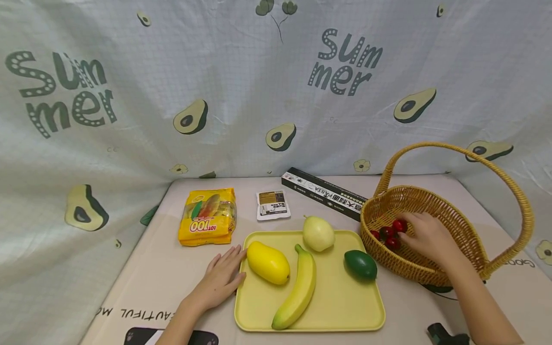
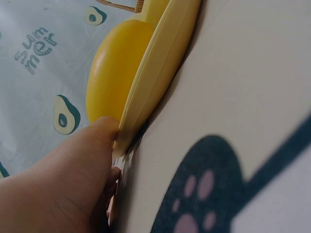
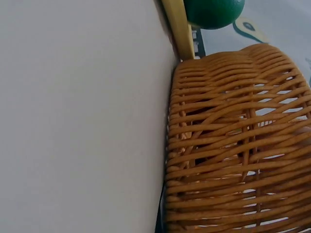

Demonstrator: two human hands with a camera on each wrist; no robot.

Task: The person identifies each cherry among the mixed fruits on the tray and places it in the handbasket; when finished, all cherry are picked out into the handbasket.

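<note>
My right hand (image 1: 427, 237) reaches into the wicker basket (image 1: 476, 239), its thumb and forefinger around one of several glossy red cherries (image 1: 399, 225) at the basket's left side. Only the woven outer wall shows in the right wrist view; it screens the fingers. My left hand (image 1: 222, 278) lies with fingers extended at the left edge of the yellow tray (image 1: 336, 311), thumb touching the rim. On that tray are a yellow mango (image 1: 268, 262), a banana (image 1: 297, 290), a pale green-yellow pear (image 1: 318, 233) and a dark green avocado-like fruit (image 1: 360, 265).
Behind the tray lie a yellow snack bag (image 1: 208, 216), a small white-and-brown packet (image 1: 273, 205) and a long black pasta box (image 1: 323, 192). The basket's tall handle (image 1: 513, 191) arches over its opening. A dark object (image 1: 446, 334) sits at the lower right.
</note>
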